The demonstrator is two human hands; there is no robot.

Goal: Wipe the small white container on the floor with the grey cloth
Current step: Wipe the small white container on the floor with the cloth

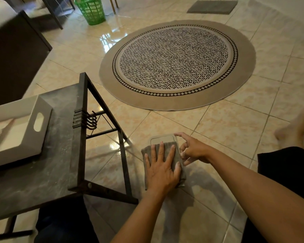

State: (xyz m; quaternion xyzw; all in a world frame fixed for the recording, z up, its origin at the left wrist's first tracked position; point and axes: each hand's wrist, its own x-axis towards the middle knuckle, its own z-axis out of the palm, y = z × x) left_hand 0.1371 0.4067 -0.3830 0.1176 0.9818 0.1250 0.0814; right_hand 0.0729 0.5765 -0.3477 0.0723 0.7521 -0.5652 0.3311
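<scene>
The small white container lies on the tiled floor in front of me, and only its far end shows. The grey cloth is spread over the rest of it. My left hand lies flat on the cloth with fingers spread, pressing it down on the container. My right hand is at the container's right edge, its fingers curled against that side and the cloth's edge.
A dark low table stands at the left, with a white handled tray on it and its metal frame close to the cloth. A round patterned rug lies ahead. A green basket is far back. A bare foot is at right.
</scene>
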